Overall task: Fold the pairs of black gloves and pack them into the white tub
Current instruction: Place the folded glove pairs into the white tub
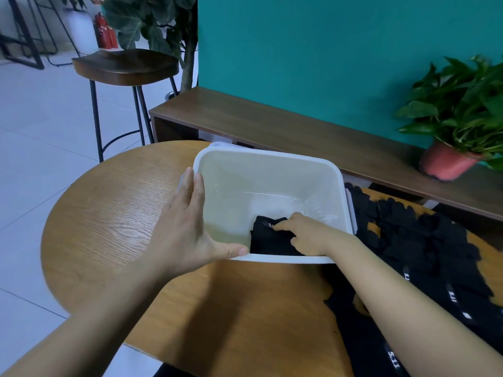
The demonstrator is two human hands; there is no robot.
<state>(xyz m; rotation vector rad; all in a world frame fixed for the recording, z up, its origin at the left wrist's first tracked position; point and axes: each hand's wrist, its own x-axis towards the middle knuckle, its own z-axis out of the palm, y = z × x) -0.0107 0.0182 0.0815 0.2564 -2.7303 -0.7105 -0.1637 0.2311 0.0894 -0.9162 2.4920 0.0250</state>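
A white tub (321,164) stands on the round wooden table (114,229). My left hand (187,227) lies against the tub's near-left corner, fingers straight along the left wall and thumb along the front rim. My right hand (307,235) reaches down inside the tub at its near side, with fingers curled on a folded pair of black gloves (268,240) lying on the tub's floor against the front wall. A heap of several loose black gloves (424,246) with white lettering lies on the table to the right of the tub.
Behind the table runs a low wooden bench (272,126) against a teal wall, with a potted plant (451,164) on its right end. A bar stool (125,66) stands on the tiled floor at the back left.
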